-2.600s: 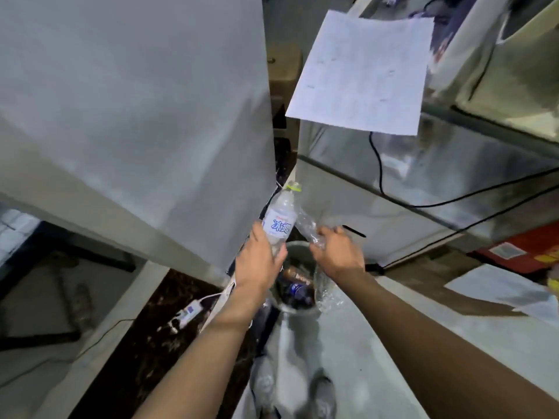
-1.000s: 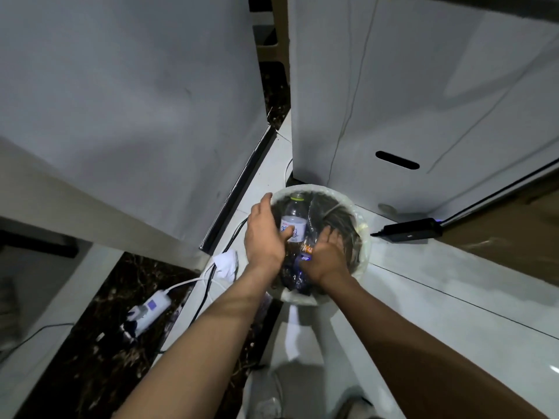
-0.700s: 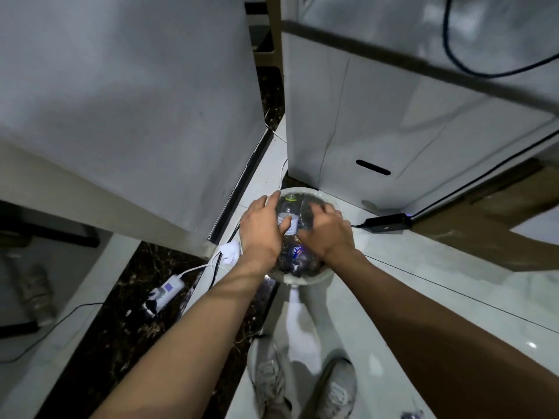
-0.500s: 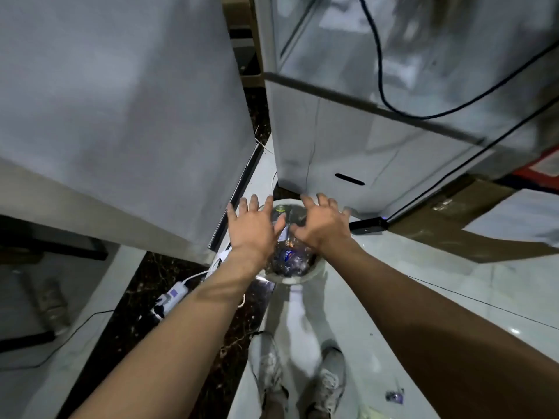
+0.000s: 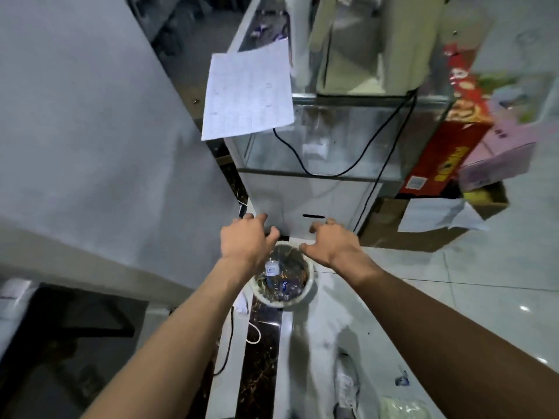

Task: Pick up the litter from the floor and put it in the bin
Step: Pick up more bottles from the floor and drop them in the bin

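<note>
now both hands have lifted clear of the round white bin [image 5: 305,294]: the left hand [image 5: 243,241] and right hand [image 5: 331,241] hover empty, fingers loosely spread. the clear plastic bottle [image 5: 271,269] lies inside, while a small blue scrap [image 5: 401,381] of litter remains on the floor.

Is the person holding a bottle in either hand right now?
No, the left hand and right hand are empty above the bin; the bottle lies inside.

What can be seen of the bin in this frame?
The bin is a small round container with a pale rim, apparently lined with a thin bag. It stands upright on the light tiled floor before a white cabinet, beside a dark marble strip. It is heaped with plastic bottles, one with a white-blue label. Both hands hover above it; neither visibly touches it.
</note>
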{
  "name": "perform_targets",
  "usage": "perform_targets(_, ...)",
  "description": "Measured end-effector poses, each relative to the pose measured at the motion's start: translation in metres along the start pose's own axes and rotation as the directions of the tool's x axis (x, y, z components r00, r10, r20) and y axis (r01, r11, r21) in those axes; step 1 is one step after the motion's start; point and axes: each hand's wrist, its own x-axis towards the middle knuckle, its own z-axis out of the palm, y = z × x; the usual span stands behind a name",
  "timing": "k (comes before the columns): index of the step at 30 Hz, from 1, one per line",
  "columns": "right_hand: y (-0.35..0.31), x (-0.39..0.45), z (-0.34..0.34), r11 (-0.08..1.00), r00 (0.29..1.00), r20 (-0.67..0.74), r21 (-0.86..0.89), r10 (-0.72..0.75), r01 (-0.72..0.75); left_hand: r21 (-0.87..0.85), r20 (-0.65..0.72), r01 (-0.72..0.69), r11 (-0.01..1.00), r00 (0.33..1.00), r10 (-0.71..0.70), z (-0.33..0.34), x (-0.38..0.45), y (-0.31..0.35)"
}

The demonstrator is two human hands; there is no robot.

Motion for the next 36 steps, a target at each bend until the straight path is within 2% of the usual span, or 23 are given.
perform_targets(8, 0.045, -0.148, -0.062, 0.967, 0.95, -0.202, 0.144, 0.239, -0.212, -0.091, -0.085, -0.293, 0.952, 0.954, 0.286, -0.08, -0.08, 0.075)
perform_targets(13, 0.088, -0.252, -0.086, 0.904, 0.871, -0.263, 0.23, 0.415, -0.361, -0.064, -0.105, -0.517, 0.854, 0.854, 0.509, -0.123, -0.15, 0.149)
perform_targets(17, 0.145, -0.356, -0.092, 0.818, 0.761, -0.319, 0.34, 0.565, -0.464, -0.063, -0.146, -0.665, 0.744, 0.744, 0.652, -0.142, -0.213, 0.217)
perform_targets(20, 0.177, -0.414, -0.087, 0.759, 0.69, -0.33, 0.386, 0.645, -0.524, -0.08, -0.196, -0.715, 0.694, 0.694, 0.693, -0.15, -0.247, 0.254)
perform_targets(27, 0.259, -0.594, -0.052, 0.562, 0.443, -0.346, 0.532, 0.827, -0.633, -0.059, -0.251, -0.888, 0.456, 0.455, 0.854, -0.168, -0.387, 0.361)
perform_targets(30, 0.281, -0.669, -0.024, 0.475, 0.362, -0.308, 0.576, 0.88, -0.665, -0.053, -0.253, -0.922, 0.385, 0.385, 0.887, -0.166, -0.46, 0.392)
perform_targets(33, 0.295, -0.741, 0.013, 0.375, 0.289, -0.239, 0.622, 0.927, -0.687, -0.039, -0.212, -0.96, 0.276, 0.278, 0.937, -0.153, -0.533, 0.414)
perform_targets(36, 0.307, -0.807, 0.049, 0.277, 0.219, -0.171, 0.663, 0.96, -0.695, -0.046, -0.199, -0.979, 0.198, 0.203, 0.959, -0.14, -0.6, 0.435)
